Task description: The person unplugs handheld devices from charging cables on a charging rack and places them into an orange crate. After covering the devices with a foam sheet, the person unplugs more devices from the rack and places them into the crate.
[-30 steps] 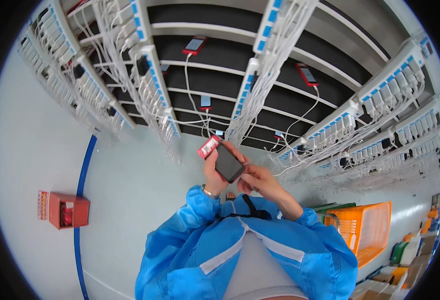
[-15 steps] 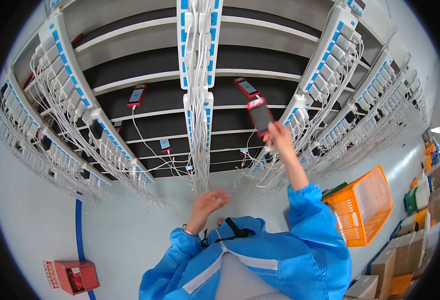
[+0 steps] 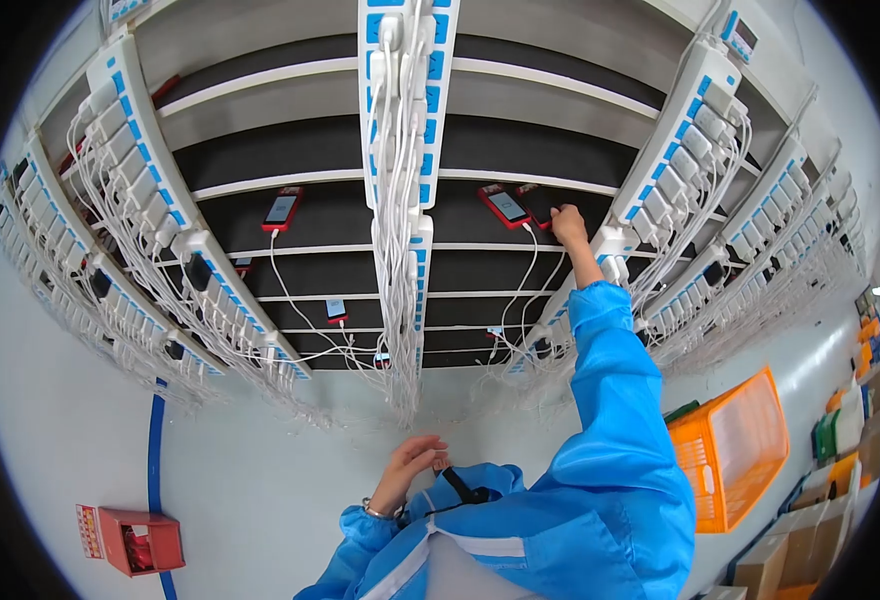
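My right hand [image 3: 568, 226] reaches up to a black shelf [image 3: 600, 212], its fingers closed on the near edge of a red-cased phone-like device [image 3: 534, 203]. That device lies at or just over the shelf surface, partly hidden by my fingers. Close on its left, a second red device [image 3: 506, 207] with a lit screen lies tilted, a white cable [image 3: 532, 262] plugged into its lower end. Low in front of my body, my left hand [image 3: 410, 470] holds nothing; its fingers are stretched out and slightly bent.
White power strips [image 3: 425, 130] full of chargers and hanging cables divide the shelves. Further red devices lie on the left shelf [image 3: 281, 208] and a lower shelf [image 3: 336, 311]. An orange crate [image 3: 702, 470] stands at right, a red box [image 3: 150, 543] at lower left, cartons [image 3: 790, 550] far right.
My right hand has moved up and forward, carrying the red device from in front of the shelves to beside the plugged-in one. My left hand has dropped a little lower.
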A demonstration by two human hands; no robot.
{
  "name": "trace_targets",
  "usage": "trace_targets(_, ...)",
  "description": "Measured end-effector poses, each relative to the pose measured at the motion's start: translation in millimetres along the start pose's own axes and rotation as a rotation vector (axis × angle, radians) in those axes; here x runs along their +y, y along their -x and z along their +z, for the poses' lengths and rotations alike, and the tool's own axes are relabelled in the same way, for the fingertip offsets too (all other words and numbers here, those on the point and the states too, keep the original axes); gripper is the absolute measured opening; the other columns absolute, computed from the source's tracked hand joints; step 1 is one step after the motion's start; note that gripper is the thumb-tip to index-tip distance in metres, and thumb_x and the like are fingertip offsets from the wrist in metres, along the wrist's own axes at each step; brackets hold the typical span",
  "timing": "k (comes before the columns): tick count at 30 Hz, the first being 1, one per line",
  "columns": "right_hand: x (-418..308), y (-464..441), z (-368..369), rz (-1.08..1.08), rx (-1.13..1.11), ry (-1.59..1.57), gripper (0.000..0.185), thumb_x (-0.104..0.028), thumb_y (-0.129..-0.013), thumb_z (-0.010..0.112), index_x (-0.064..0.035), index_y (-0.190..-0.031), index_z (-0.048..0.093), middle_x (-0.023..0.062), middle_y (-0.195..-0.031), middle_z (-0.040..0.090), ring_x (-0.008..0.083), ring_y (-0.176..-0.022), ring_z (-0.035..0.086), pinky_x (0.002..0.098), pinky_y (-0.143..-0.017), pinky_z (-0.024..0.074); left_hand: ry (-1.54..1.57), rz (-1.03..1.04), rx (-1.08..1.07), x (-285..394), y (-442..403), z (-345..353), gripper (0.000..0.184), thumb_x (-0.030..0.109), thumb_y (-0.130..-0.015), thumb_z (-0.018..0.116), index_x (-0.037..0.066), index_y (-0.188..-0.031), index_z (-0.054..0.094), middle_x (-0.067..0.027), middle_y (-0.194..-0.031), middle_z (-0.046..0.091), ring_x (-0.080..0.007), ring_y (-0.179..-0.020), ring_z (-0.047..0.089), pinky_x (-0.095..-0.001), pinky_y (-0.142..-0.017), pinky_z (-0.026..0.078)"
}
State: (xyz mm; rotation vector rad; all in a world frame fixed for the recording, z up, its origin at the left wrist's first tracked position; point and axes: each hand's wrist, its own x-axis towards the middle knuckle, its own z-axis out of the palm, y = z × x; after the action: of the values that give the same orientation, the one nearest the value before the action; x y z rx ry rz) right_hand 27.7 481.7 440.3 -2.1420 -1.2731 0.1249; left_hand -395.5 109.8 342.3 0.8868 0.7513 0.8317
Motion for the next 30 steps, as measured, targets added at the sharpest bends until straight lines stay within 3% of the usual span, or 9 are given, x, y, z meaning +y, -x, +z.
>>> trace_targets(1,-15.0,17.3,-18.3,-0.009,-0.043,0.098,0.036,-0.033,-0.094,0.055,-0.0062,-0.118,0.062,0.0217,-0.113,0.064,0.0400,-0.111,0.059,0.0481,-0.092,0.0482,0.013,-0.011,0.025,0.6,3.8,-0.5,0.037,0.020,-0.096,0.058,0.001,-0.128,0.053,-0.0148,-0.121,0.062,-0.0253,-0.111,0.062,-0.0346,-0.094,0.048)
trace_targets(6,-23.5,73.3,-30.4,-0.310,0.287,0.220,0.043,-0.035,-0.088,0.064,-0.0095,-0.123,0.061,0.0166,-0.112,0.058,0.0386,-0.106,0.056,0.0477,-0.091,0.0480,0.059,-0.016,0.140,-10.2,12.0,-3.1,0.039,0.024,-0.097,0.057,0.002,-0.129,0.053,-0.0138,-0.122,0.062,-0.0246,-0.114,0.060,-0.0359,-0.099,0.046)
trace_targets(10,-12.1,133.6,-32.0,-0.785,0.392,-0.061,0.028,-0.009,-0.086,0.066,-0.0031,-0.114,0.062,0.0173,-0.108,0.059,0.0336,-0.101,0.057,0.0442,-0.084,0.0471,0.085,-0.056,0.252,-43.2,12.6,-3.4,0.038,0.022,-0.097,0.058,0.001,-0.128,0.053,-0.0117,-0.122,0.062,-0.0220,-0.112,0.060,-0.0339,-0.098,0.046)
trace_targets(16,-4.9,291.4,28.4,-0.734,-0.464,-0.509,0.022,-0.003,-0.088,0.059,-0.0017,-0.111,0.060,0.0137,-0.103,0.062,0.0230,-0.084,0.061,0.0327,-0.075,0.0491,0.100,0.021,0.286,-73.2,-6.2,7.6,0.037,0.019,-0.096,0.061,0.000,-0.126,0.056,-0.0110,-0.115,0.065,-0.0180,-0.106,0.062,-0.0293,-0.094,0.048)
trace_targets(20,-7.4,397.3,63.2,-0.823,-1.021,-0.453,0.034,-0.008,-0.088,0.058,-0.0033,-0.122,0.054,0.0134,-0.115,0.062,0.0264,-0.089,0.064,0.0356,-0.077,0.0509,0.151,0.062,0.302,-80.3,5.9,-0.9,0.035,0.018,-0.096,0.060,0.000,-0.125,0.056,-0.0106,-0.114,0.065,-0.0173,-0.104,0.062,-0.0290,-0.092,0.049)
trace_targets(24,-51.5,448.1,77.7,-1.008,-1.044,-0.495,0.039,-0.008,-0.088,0.060,-0.0047,-0.127,0.054,0.0150,-0.116,0.060,0.0285,-0.092,0.063,0.0358,-0.079,0.0504,0.115,0.157,0.300,-87.1,31.7,-34.5,0.033,0.017,-0.096,0.059,0.000,-0.124,0.057,-0.0106,-0.112,0.066,-0.0170,-0.102,0.063,-0.0292,-0.090,0.050)
trace_targets(26,-86.5,455.8,92.4,-0.970,-0.982,-0.519,0.044,-0.008,-0.087,0.060,-0.0005,-0.130,0.050,0.0187,-0.124,0.056,0.0334,-0.106,0.059,0.0409,-0.090,0.0468,0.162,0.098,0.335,-81.8,60.3,-52.5,0.031,0.014,-0.097,0.057,-0.001,-0.125,0.055,-0.0117,-0.116,0.064,-0.0184,-0.105,0.062,-0.0298,-0.094,0.048)
trace_targets(28,-127.6,451.9,119.3,-1.256,-0.577,-0.379,0.053,-0.007,-0.085,0.063,0.0028,-0.135,0.045,0.0217,-0.134,0.050,0.0384,-0.120,0.049,0.0447,-0.100,0.0400,0.135,0.085,0.363,-68.4,96.7,-69.7,0.032,0.014,-0.097,0.057,-0.001,-0.125,0.056,-0.0118,-0.115,0.065,-0.0185,-0.105,0.062,-0.0296,-0.093,0.048)
trace_targets(30,-179.3,442.0,149.0,-1.224,-0.494,-0.247,0.065,-0.008,-0.081,0.068,0.0003,-0.139,0.040,0.0207,-0.144,0.042,0.0392,-0.125,0.045,0.0469,-0.104,0.0370,0.109,0.072,0.388,-58.0,137.5,-90.3,0.032,0.014,-0.097,0.057,-0.001,-0.124,0.056,-0.0119,-0.114,0.065,-0.0185,-0.105,0.063,-0.0293,-0.093,0.048)
